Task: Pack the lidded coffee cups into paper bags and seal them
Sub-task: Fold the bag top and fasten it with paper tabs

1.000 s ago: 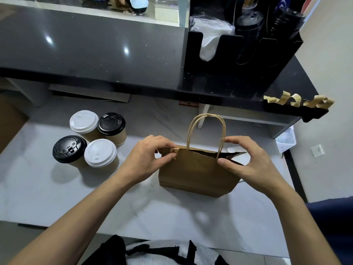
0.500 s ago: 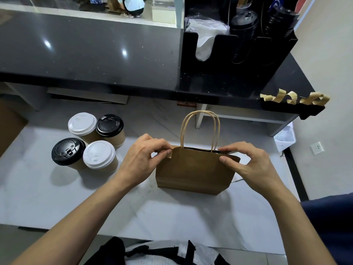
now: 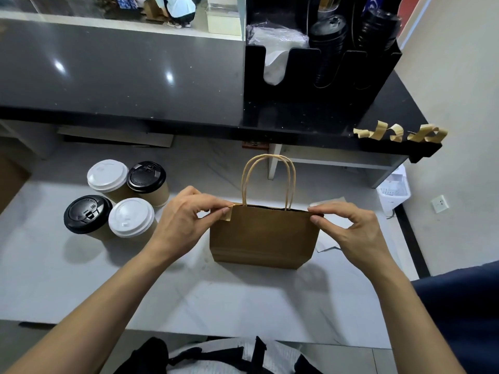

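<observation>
Squarely between the two hands stands the brown paper bag (image 3: 262, 233), upright on the pale tabletop (image 3: 243, 303) with its twisted paper handles (image 3: 267, 182) rising behind the top edge. That top edge is the bag's long axis, and it runs left to right, so each hand meets one end of it. At the bag's left corner the left hand (image 3: 183, 225) pinches the rim between thumb and forefinger, with what looks like a short strip of brown tape (image 3: 228, 213) under the fingertips. At the right corner the right hand (image 3: 356, 233) pinches the rim in the same way. The mouth looks nearly pressed flat, and whether a cup is already inside cannot be told. Well to the left of the bag four lidded coffee cups (image 3: 116, 198) stand clustered, two with white lids and two with black. They sit on the left hand's side, so that hand is probably the one to fetch them.
</observation>
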### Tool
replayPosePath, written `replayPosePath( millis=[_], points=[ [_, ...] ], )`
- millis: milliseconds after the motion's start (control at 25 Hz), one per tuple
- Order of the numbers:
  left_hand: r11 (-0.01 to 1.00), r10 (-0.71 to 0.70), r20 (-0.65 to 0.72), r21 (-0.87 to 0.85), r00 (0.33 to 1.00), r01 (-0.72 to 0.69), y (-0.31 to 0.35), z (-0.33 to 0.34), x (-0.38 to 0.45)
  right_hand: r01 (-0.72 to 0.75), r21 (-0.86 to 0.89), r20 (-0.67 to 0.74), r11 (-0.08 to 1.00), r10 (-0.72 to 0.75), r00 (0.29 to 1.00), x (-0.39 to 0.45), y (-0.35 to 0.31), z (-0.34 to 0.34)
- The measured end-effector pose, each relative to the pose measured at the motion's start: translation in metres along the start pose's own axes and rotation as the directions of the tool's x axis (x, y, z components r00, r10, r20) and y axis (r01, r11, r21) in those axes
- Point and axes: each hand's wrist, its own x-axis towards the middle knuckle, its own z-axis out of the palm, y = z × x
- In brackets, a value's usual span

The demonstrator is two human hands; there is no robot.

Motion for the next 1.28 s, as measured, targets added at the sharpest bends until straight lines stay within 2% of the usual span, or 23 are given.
replayPosePath(
  millis=[240,400,520,640,760,1000,1280],
  points=[
    [0.997,0.017,0.008,0.069,1.0,-0.017,0.008,-0.006,0.002,0.035,0.009,0.003,0.999,-0.035,0.999,-0.002,0.002,-0.001],
    [0.984,0.102,-0.129,0.161,0.986,-0.081,0.034,-0.008,0.001,0.04,0.034,0.012,0.999,-0.04,0.999,-0.003,0.002,-0.002],
    [0.959,0.234,-0.187,0.208,0.954,-0.194,0.057,-0.007,0.001,0.039,0.047,0.021,0.998,-0.04,0.999,-0.003,0.002,-0.001],
    [0.932,0.336,-0.074,0.173,0.939,-0.32,0.077,0.007,-0.003,0.044,0.052,0.024,0.998,-0.045,0.999,-0.004,0.001,-0.002],
    [0.915,0.361,0.048,0.173,0.931,-0.364,0.086,0.03,-0.005,0.05,0.046,0.022,0.998,-0.051,0.998,-0.004,0.0,-0.002],
    [0.875,0.317,0.083,0.358,0.945,-0.325,0.089,0.06,0.006,0.024,0.059,0.043,0.998,-0.027,0.999,-0.004,0.0,-0.004],
    [0.891,0.272,0.147,0.335,0.951,-0.307,0.094,0.076,0.028,-0.021,0.07,0.041,0.997,0.018,0.999,-0.001,-0.001,-0.004]
  ],
)
